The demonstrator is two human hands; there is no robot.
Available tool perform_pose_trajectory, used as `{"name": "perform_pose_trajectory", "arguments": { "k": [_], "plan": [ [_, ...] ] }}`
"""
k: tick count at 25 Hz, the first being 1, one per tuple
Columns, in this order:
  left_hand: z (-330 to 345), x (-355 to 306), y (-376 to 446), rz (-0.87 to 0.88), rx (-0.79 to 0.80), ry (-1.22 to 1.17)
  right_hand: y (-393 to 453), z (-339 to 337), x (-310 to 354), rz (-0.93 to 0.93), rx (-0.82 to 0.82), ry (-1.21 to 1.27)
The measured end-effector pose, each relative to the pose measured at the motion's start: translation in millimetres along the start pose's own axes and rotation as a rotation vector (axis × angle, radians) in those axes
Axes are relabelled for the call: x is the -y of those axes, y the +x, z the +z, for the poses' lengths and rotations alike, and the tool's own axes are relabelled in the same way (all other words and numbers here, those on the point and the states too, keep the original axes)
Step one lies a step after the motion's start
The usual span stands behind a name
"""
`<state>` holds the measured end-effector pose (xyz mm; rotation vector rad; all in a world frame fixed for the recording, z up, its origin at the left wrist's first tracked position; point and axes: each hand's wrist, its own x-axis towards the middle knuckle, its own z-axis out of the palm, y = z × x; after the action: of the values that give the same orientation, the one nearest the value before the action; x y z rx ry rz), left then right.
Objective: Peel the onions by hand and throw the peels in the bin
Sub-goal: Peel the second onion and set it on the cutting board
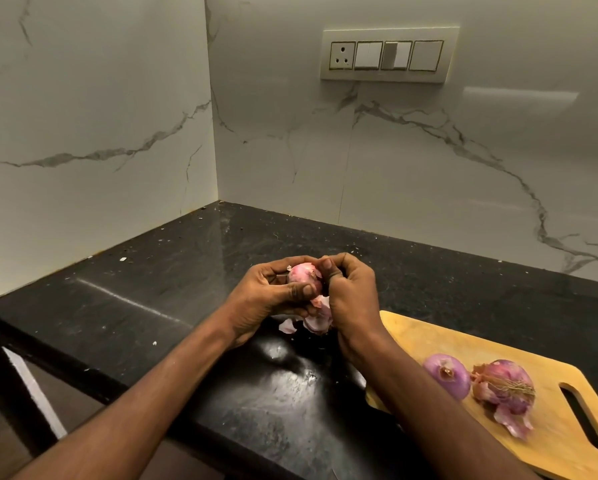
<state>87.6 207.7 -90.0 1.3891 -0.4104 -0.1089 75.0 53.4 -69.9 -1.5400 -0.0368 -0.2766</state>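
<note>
Onions: one (pixel 302 276) in both hands (pixel 256 299) (pixel 351 299), two (pixel 446 375) (pixel 505 386) on board (pixel 550 441).

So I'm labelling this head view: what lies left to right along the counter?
Left hand → held onion → right hand → peeled onion → half-peeled onion, both on the chopping board.

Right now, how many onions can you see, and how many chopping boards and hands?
Onions: 3, one held in the hands, one peeled on the board, one half-peeled beside it
Chopping boards: 1
Hands: 2, left hand and right hand
Total: 6
</note>
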Motion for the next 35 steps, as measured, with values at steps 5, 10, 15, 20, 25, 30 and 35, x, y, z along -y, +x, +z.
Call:
{"name": "perform_pose_trajectory", "arguments": {
  "k": [5, 10, 15, 20, 25, 30, 35],
  "plan": [
    [-3.4, -0.1, 2.4, -0.008, 0.041, -0.141, 4.4, -1.9, 9.6, 0.185, -0.029, 0.449],
    [-2.9, 0.2, 4.8, 0.009, 0.013, -0.16, -3.6, -0.7, 7.6, -0.048, -0.048, 0.145],
    [-1.4, -2.0, 4.3, 0.019, 0.0, -0.157, 0.8, -12.9, 4.1, -0.237, 0.049, -0.118],
    [-0.9, -0.8, 2.8, 0.007, 0.006, -0.057, 5.7, -16.3, -2.4, -0.404, -0.026, -0.395],
    [11.7, -6.7, 1.9, -0.044, -0.028, 0.108, 0.0, -6.4, -8.7, -0.634, 0.045, -0.662],
    [14.4, -8.1, 1.1, -0.025, -0.08, 0.098, 2.2, 2.5, -12.9, -0.481, -0.008, -0.624],
    [16.9, -7.6, 1.2, -0.018, -0.133, 0.096, 0.0, 5.6, -12.0, -0.506, -0.051, -0.701]
  ]
}}
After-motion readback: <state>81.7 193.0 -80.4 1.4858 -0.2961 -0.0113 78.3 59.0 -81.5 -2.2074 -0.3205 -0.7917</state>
